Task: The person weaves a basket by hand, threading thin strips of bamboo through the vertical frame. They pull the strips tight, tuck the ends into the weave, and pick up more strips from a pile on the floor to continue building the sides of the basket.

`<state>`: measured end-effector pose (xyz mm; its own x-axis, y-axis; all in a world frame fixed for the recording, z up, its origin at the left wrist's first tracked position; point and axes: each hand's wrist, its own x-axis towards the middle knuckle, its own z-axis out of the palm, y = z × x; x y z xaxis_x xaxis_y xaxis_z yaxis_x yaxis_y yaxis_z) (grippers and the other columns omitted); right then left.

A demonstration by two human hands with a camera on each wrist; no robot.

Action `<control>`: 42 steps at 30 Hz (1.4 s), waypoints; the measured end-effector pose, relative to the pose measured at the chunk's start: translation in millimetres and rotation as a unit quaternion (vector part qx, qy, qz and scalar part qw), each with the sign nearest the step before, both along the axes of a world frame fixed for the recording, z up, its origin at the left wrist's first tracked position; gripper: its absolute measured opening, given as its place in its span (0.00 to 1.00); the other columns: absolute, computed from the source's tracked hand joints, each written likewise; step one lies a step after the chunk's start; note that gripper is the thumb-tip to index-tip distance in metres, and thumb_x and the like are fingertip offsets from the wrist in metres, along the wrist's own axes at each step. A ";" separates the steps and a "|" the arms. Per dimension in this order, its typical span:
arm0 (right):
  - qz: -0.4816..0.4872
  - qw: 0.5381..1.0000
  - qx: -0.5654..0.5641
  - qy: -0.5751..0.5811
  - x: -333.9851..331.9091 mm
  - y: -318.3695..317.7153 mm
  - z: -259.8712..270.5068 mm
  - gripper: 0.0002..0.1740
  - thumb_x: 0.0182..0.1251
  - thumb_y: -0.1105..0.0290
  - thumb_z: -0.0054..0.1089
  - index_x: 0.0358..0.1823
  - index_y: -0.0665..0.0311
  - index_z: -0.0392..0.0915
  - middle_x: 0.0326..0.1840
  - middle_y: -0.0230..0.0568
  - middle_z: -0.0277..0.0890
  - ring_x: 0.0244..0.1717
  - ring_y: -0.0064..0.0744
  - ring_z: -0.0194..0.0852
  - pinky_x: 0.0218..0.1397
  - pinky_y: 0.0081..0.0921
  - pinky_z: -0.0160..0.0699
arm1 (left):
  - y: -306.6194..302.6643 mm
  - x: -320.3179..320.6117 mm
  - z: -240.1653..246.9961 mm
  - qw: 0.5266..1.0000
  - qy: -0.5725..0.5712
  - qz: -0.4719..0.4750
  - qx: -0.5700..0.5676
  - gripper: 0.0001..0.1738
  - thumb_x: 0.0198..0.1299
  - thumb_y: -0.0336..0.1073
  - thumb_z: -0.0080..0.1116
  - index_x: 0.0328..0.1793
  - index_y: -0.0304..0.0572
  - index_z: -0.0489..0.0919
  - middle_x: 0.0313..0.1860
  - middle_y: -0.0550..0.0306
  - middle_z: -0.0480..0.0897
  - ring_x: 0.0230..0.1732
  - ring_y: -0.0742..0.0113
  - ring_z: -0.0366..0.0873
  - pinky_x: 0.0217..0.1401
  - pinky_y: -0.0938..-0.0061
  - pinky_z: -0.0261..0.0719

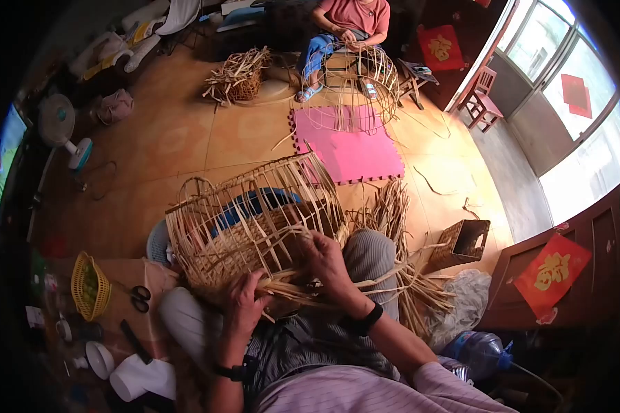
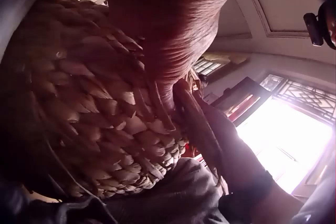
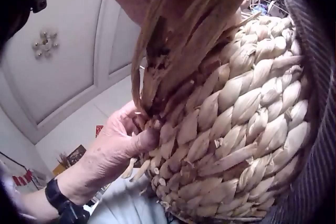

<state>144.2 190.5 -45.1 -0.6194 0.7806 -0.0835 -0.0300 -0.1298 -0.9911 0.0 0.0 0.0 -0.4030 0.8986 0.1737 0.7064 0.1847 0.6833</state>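
Note:
A half-woven basket (image 1: 234, 241) with a frame of thin ribs lies tilted across the person's lap. The left hand (image 1: 244, 300) grips its near edge; in the right wrist view, the left thumb and fingers (image 3: 128, 134) pinch the woven rim. The right hand (image 1: 325, 261) is raised over the basket's right part, with a pale strip (image 1: 293, 233) pinched at its fingertips. Loose strips (image 3: 210, 19) hang beside the right hand in the right wrist view. Tight braided weave (image 2: 100, 108) fills the left wrist view, under the left hand (image 2: 168, 19).
Bundled strips (image 1: 413, 275) lie right of the knee, near a small dark box-shaped basket (image 1: 465, 242) and a water bottle (image 1: 479, 351). Scissors (image 1: 140, 298) and a yellow basket (image 1: 91, 286) are at left. Beyond a pink mat (image 1: 355, 148), another person (image 1: 355, 20) holds a basket frame.

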 end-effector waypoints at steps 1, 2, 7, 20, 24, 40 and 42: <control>-0.016 0.997 -0.063 0.034 1.5 2.9 -0.5 0.12 0.87 0.59 0.59 0.53 0.60 0.82 0.36 0.28 0.84 0.32 0.18 0.80 0.37 0.23 0.85 | -0.2 0.0 6.6 1.000 -0.001 0.001 -0.002 0.41 0.43 0.22 0.83 0.68 0.45 0.81 0.50 0.47 0.86 0.55 0.41 0.83 0.60 0.53 0.80; -0.032 0.989 -0.127 0.068 4.1 6.4 -0.8 0.12 0.87 0.59 0.58 0.51 0.60 0.81 0.36 0.29 0.84 0.31 0.16 0.79 0.36 0.22 0.83 | -1.6 -0.4 10.3 1.000 -0.003 0.002 -0.004 0.41 0.43 0.21 0.82 0.68 0.45 0.81 0.50 0.47 0.86 0.55 0.41 0.83 0.60 0.54 0.80; -0.026 0.928 -0.316 0.193 32.7 0.6 24.7 0.14 0.87 0.56 0.57 0.43 0.57 0.79 0.32 0.30 0.84 0.20 0.18 0.70 0.22 0.18 0.68 | -1.5 9.6 2.8 1.000 0.011 0.008 -0.007 0.42 0.45 0.22 0.82 0.71 0.44 0.79 0.53 0.46 0.85 0.58 0.41 0.81 0.61 0.53 0.80; 0.078 0.958 -0.253 0.109 90.9 8.0 45.8 0.10 0.87 0.61 0.59 0.50 0.59 0.80 0.30 0.32 0.84 0.22 0.16 0.69 0.24 0.16 0.68 | -26.5 -6.5 39.9 0.994 0.076 0.057 0.060 0.17 0.68 0.23 0.63 0.62 0.41 0.86 0.52 0.48 0.87 0.58 0.47 0.84 0.63 0.56 0.82; 0.152 0.978 -0.098 -0.106 88.3 -5.6 31.6 0.13 0.87 0.58 0.58 0.47 0.61 0.78 0.27 0.33 0.83 0.22 0.16 0.72 0.24 0.17 0.68 | -11.9 6.6 40.1 0.982 0.138 -0.002 0.129 0.22 0.64 0.22 0.61 0.64 0.42 0.86 0.49 0.53 0.87 0.57 0.52 0.83 0.65 0.57 0.81; 0.049 0.963 0.121 -0.236 126.6 -20.4 95.5 0.20 0.76 0.60 0.73 0.54 0.71 0.86 0.49 0.46 0.90 0.48 0.31 0.87 0.55 0.31 0.84 | 10.7 10.9 28.8 0.998 -0.003 0.016 0.067 0.13 0.69 0.25 0.66 0.58 0.40 0.86 0.45 0.45 0.89 0.49 0.44 0.88 0.51 0.58 0.85; 0.089 0.913 0.330 -0.222 99.1 -37.3 78.8 0.23 0.69 0.57 0.77 0.55 0.67 0.82 0.45 0.52 0.85 0.44 0.52 0.86 0.52 0.41 0.86 | 12.9 8.9 22.2 0.998 -0.032 0.012 0.059 0.12 0.70 0.26 0.66 0.57 0.40 0.86 0.47 0.44 0.89 0.50 0.44 0.89 0.52 0.59 0.86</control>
